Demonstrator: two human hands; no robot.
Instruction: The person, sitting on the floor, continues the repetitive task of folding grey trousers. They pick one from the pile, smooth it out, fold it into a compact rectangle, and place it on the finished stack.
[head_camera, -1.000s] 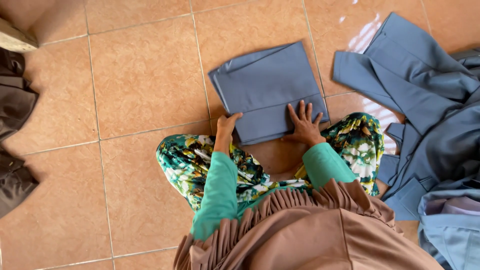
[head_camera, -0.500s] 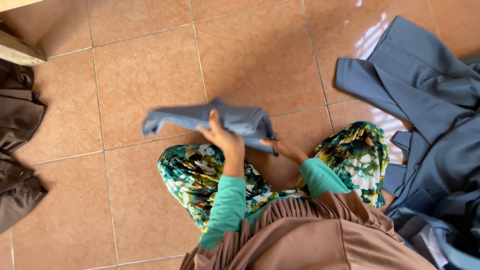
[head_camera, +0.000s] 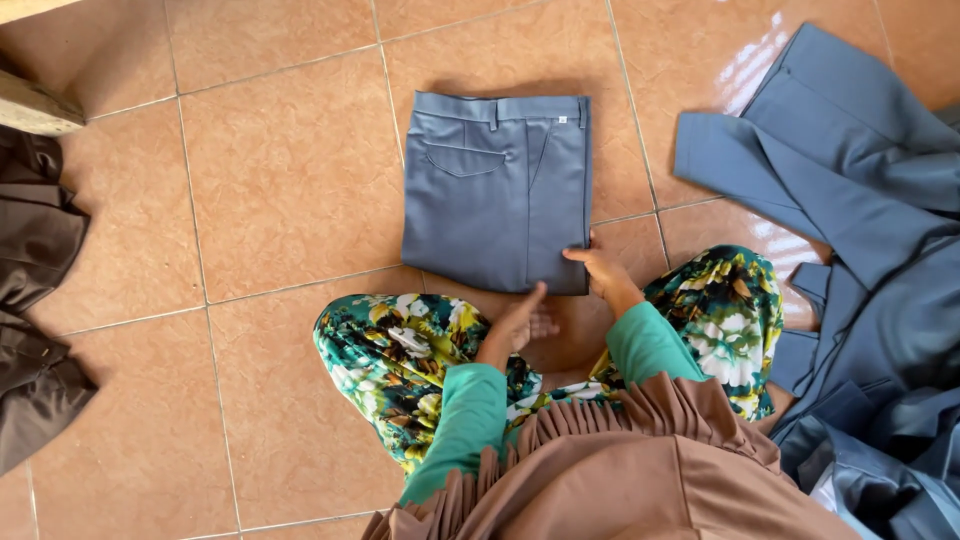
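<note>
A pair of grey-blue trousers (head_camera: 495, 190), folded into a neat rectangle with the waistband and back pocket up, lies flat on the orange tiled floor (head_camera: 290, 180) in front of me. My right hand (head_camera: 600, 268) rests on its near right corner, fingers on the cloth edge. My left hand (head_camera: 518, 325) hovers just below the near edge of the fold, fingers apart, holding nothing. I sit cross-legged in green floral trousers (head_camera: 400, 350) with teal sleeves.
A heap of grey-blue garments (head_camera: 860, 250) spreads over the floor at the right. Dark brown clothing (head_camera: 35, 300) lies at the left edge. A pale stone or wooden edge (head_camera: 35, 105) shows at the top left.
The folded trousers were lifted and turned over in my hands, then laid down flat farther from me with the pocket side up. My left hand has come off the cloth.
</note>
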